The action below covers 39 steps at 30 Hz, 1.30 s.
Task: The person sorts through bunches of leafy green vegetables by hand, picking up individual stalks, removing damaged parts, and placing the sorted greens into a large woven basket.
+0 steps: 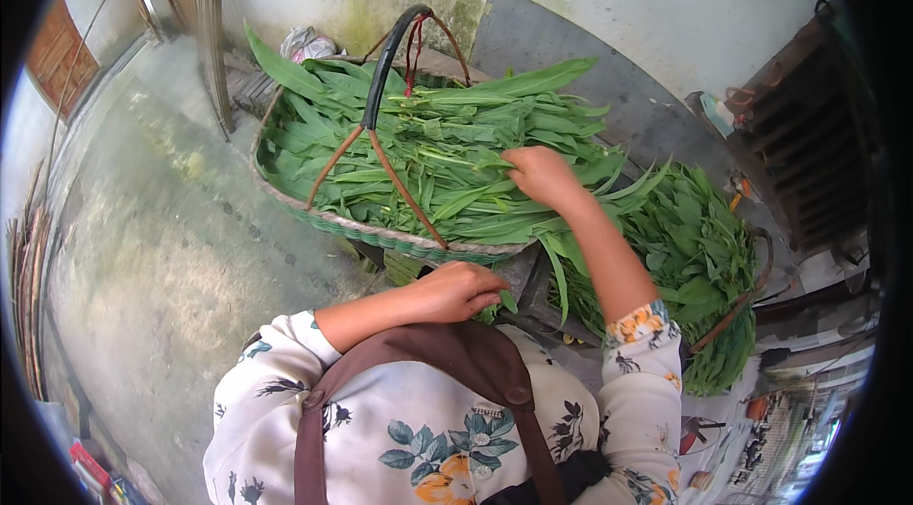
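Note:
A green woven basket [342, 227] with a tall arched handle, wrapped in black at the top, stands in front of me, heaped with long green leaves [456, 127]. My right hand [541, 173] reaches onto the right side of the heap, its fingers closed on some leaves. Close to my body, just below the basket's near rim, is my left hand [456, 291], with fingers curled; a small piece of green leaf [508, 300] shows beside its fingertips. Whether that hand grips the leaf is unclear.
To the right, a second heap of leafy greens [692, 241] fills a basket with a brown handle [724, 323]. A grey panel [570, 52] leans on the wall behind. Bundled sticks [211, 48] stand at the left, and a dark slatted object [806, 134] at the right.

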Each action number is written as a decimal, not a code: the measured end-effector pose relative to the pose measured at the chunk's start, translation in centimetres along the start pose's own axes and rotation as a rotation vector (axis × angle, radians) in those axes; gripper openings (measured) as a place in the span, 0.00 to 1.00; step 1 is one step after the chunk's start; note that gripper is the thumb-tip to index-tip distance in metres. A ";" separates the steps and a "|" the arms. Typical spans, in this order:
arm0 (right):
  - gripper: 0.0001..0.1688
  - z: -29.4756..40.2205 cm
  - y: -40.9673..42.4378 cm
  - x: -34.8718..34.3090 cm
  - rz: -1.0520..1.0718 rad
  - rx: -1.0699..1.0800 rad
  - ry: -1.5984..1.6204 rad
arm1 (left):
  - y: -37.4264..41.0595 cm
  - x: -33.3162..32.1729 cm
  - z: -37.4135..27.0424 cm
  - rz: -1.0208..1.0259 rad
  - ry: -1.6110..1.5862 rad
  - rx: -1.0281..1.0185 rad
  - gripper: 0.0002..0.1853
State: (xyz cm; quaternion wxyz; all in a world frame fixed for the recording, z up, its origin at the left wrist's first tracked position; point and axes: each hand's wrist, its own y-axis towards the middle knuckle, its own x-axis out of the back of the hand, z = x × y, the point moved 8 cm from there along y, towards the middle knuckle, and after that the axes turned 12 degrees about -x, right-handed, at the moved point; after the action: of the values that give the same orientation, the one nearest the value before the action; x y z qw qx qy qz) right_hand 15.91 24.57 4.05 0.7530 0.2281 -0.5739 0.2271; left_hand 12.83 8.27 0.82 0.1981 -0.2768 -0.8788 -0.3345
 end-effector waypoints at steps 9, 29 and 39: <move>0.10 -0.5 -1.3 -10.0 0.345 0.022 -0.349 | -0.2 0.1 0.5 -0.066 0.114 -0.012 0.11; 0.14 1.0 -2.8 -7.9 0.169 -0.085 -0.150 | -0.4 3.6 0.8 -0.329 0.240 0.045 0.13; 0.15 -3.8 1.6 -6.8 0.097 -0.275 -0.236 | 0.1 0.0 1.8 -0.144 0.095 0.028 0.10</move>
State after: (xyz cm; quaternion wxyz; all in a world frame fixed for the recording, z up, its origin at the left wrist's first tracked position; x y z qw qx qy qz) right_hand 16.22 27.64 -3.33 0.6928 0.1199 -0.6941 0.1544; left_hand 12.60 9.56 -0.41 0.2189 -0.1940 -0.8907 -0.3481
